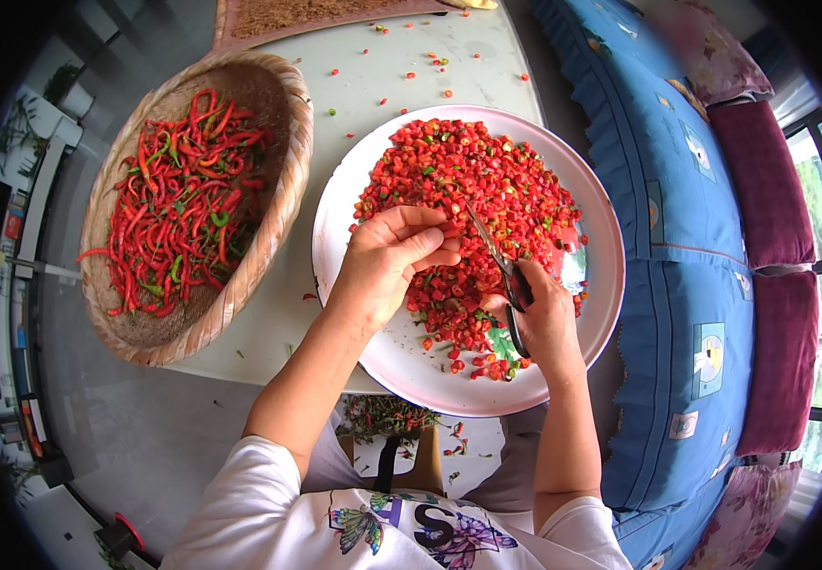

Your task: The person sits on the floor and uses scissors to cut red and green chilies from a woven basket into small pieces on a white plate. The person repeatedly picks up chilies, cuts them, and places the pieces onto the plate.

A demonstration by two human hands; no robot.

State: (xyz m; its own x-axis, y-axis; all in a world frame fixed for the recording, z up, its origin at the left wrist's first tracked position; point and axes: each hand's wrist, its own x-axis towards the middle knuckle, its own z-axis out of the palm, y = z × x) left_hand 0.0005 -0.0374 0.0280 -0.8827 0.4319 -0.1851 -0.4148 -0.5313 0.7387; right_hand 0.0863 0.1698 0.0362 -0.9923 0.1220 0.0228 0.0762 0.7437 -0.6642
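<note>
My left hand point(400, 253) pinches a red chili pepper point(449, 229), mostly hidden by the fingers, above the heap of chopped chilies point(446, 164). In my right hand point(546, 313) is a pair of scissors point(494, 254) with dark handles. Their blades point up and left, close to the left fingertips; how far the blades are apart is hard to see. Beneath both hands, the chopped chilies lie in a large white enamel tray point(397, 370) with a printed bottom. To the left, whole red chilies point(169, 206) with a few green ones fill part of a woven basket point(290, 157).
Scattered chili bits point(411, 75) lie on the pale table point(325, 43). A shallow tray of brown crumbly material point(297, 14) sits at the far edge. Stems and scraps point(389, 417) are on the floor between the knees. A blue-covered sofa point(682, 320) flanks the right side.
</note>
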